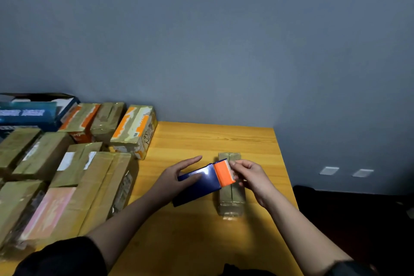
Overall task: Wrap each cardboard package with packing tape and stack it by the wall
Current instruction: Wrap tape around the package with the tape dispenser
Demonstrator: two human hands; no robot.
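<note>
A small cardboard package (230,199) lies lengthwise on the yellow wooden table (201,141), right of centre. Above it I hold a tape dispenser (208,178) with a dark blue body and an orange cutter end. My left hand (177,177) holds the blue body from the left, thumb on its side and fingers stretched over the top. My right hand (248,175) pinches the clear tape end at the orange cutter, directly over the package.
Several taped cardboard packages (74,163) crowd the table's left half, some with orange print (134,127). A blue printed box (33,112) sits at the far left by the grey wall. The table's right edge drops to a dark floor (358,219).
</note>
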